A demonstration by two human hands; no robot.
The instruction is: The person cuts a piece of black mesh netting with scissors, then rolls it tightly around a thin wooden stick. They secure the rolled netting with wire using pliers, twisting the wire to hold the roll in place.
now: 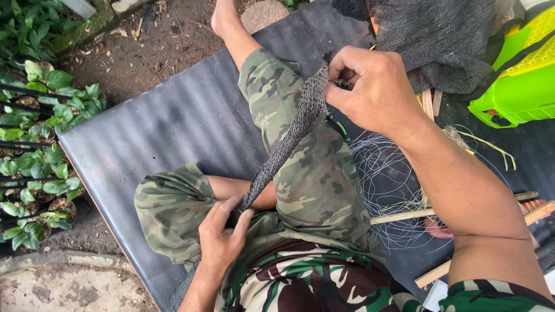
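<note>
A strip of black mesh netting (288, 138) is stretched taut between my two hands, running diagonally over my camouflage-clad legs. My right hand (376, 89) grips its upper end above my knee, fingers closed on the bunched net. My left hand (222, 240) pinches the lower end near my lap. The net's tail hangs down past my left wrist toward the bottom edge.
I sit on a dark grey corrugated sheet (167, 133). A pile of black netting (439, 40) and a bright green plastic item (520, 69) lie at the upper right. Thin wire loops (387, 173) and wooden sticks (404, 216) lie beside my leg. Potted seedlings (40, 144) line the left.
</note>
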